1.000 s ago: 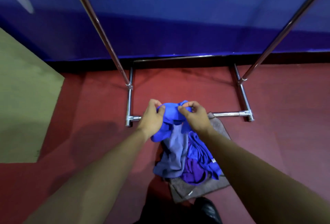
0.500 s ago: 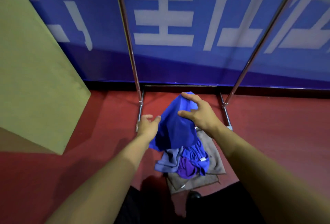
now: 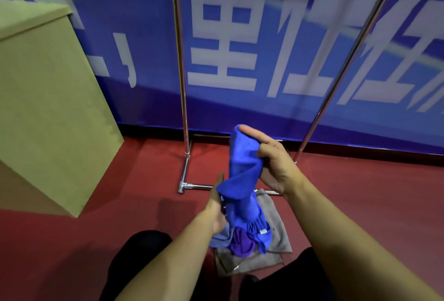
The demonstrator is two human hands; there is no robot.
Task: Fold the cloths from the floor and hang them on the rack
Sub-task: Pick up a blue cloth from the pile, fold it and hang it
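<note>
Since half a second ago, the right hand [image 3: 274, 163] is lifting the blue cloth [image 3: 242, 175] higher, pinching its top fold so it drapes, while the left hand [image 3: 216, 207], fingers straight, is steadying the lower edge (above the floor pile [image 3: 259, 248], before the rack [image 3: 182, 99]).

Both forearms are bare, with no sleeves, watch or rings visible on the left hand [image 3: 216, 207] or right hand [image 3: 276, 163]. Dark black trousers [image 3: 139, 250] cover the legs.
</note>
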